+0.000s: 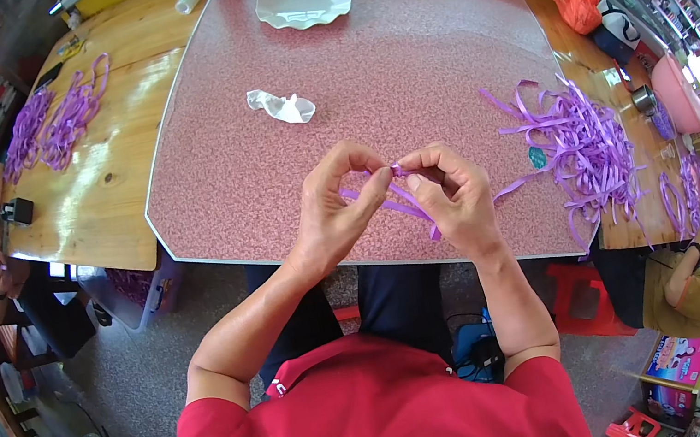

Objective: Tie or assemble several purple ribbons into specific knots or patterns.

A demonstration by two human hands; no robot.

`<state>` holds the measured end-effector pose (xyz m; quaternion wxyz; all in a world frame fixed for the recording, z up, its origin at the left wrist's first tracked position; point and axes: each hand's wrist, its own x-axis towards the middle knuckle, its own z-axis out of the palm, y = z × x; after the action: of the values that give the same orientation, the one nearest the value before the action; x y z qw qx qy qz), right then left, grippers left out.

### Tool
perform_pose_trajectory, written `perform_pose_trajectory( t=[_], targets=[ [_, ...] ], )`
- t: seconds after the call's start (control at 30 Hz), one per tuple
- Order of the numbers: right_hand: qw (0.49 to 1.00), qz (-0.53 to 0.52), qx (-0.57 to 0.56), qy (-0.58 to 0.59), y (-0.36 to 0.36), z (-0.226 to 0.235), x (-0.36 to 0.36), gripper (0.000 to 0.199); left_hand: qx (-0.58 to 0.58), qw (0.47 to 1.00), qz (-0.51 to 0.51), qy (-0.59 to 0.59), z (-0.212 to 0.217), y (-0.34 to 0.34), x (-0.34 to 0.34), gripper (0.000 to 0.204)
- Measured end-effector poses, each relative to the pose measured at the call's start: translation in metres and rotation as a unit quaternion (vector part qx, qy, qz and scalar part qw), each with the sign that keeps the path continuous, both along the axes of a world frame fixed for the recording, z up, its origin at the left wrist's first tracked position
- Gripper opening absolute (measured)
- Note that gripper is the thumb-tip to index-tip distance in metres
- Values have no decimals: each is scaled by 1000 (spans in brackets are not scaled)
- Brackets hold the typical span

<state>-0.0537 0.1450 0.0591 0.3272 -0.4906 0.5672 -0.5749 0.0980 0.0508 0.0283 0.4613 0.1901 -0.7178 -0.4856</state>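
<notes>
Both my hands meet above the near part of the pink speckled table (250, 180), pinching one purple ribbon (404, 205) between them. My left hand (340, 203) is closed, its thumb and forefinger pressed on the ribbon close to a small bunched spot. On the other side of that spot, my right hand (455, 195) grips the same ribbon with thumb and fingertips. Loose lengths hang below and between the hands. Whether the bunched spot is a knot is too small to tell. A large tangled heap of purple ribbons (585, 144) lies to the right of my right hand.
Crumpled white tissue (283, 107) and a scalloped white plate (303, 4) lie farther back. More purple ribbons (56, 120) rest on the wooden table (111, 83) at left. Co-workers sit at both sides. A red stool (584, 299) stands at lower right.
</notes>
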Motion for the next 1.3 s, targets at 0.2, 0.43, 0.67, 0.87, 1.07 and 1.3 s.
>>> perform_pose_trajectory(
  t=[0.2,0.43,0.67,0.87,1.07,1.3],
  targets=[
    [994,-22,-2,104,0,9,3,6,218,973,-77,21,3,2,3,11],
    [993,-36,-5,111,1,9,1,8,248,962,-116,25,0,2,2,14],
    [991,-8,-44,123,-1,1,-7,9,239,963,-124,25,-5,2,-2,15],
    [982,-35,-8,187,1,16,0,12,269,954,-133,29,-11,3,-2,14],
    [983,-20,-18,182,2,13,-3,14,319,932,-164,58,-8,5,-3,11],
    [982,12,-21,185,6,11,-11,16,337,922,-182,58,-8,5,-2,10]
  ],
)
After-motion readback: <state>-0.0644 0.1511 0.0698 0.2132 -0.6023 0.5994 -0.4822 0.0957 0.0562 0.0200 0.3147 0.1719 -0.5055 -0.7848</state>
